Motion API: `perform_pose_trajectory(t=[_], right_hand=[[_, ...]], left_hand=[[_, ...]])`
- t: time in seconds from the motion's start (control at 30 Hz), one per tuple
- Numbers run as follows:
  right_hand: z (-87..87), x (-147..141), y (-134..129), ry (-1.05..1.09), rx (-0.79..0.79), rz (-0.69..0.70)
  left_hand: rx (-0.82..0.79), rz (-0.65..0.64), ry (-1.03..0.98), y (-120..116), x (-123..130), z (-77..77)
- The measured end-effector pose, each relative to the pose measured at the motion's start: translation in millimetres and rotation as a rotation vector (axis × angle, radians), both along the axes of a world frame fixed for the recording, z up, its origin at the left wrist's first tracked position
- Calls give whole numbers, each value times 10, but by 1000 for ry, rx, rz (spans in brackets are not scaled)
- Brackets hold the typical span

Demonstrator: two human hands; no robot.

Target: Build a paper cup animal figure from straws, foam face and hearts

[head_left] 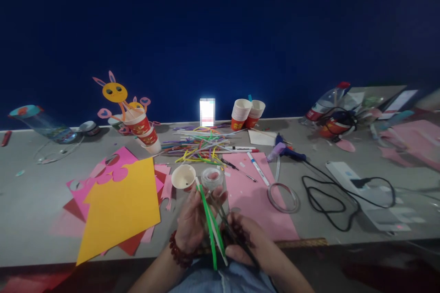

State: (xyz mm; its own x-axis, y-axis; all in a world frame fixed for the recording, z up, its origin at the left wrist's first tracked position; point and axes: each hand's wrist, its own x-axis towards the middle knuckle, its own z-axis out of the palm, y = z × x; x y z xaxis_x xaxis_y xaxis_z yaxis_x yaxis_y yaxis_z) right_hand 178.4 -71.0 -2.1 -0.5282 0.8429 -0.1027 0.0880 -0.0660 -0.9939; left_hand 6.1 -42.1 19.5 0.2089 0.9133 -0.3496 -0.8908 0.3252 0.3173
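My left hand [188,220], with a dark red bead bracelet at the wrist, is closed around green pipe cleaners [208,219] with a white strip among them. They slant down toward my lap. My right hand [248,237] is closed on a pair of dark scissors [233,232], whose blades point up and left beside the strips. Blur hides whether the blades touch them. Just beyond my fingers stand a paper cup [184,177] and a clear round tub [212,176].
Several coloured pipe cleaners [195,144] lie in a heap ahead. Yellow card [122,210] is at left, pink paper [254,210] at right. A glue gun [290,152] trails its cord to a power strip [360,197]. Stacked cups [240,114] and a yellow bunny-faced cup figure [115,92] stand behind.
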Motion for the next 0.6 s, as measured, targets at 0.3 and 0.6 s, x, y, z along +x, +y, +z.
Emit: perform_pose_trajectory(t=[0.3,0.6], right_hand=[[-15,-26,47,-22,-40,-41],[25,-75,80,-12,14,-58]], left_hand=[[-15,-123,11,-34,32,-80],[90,-55,122,-22,101,-43]])
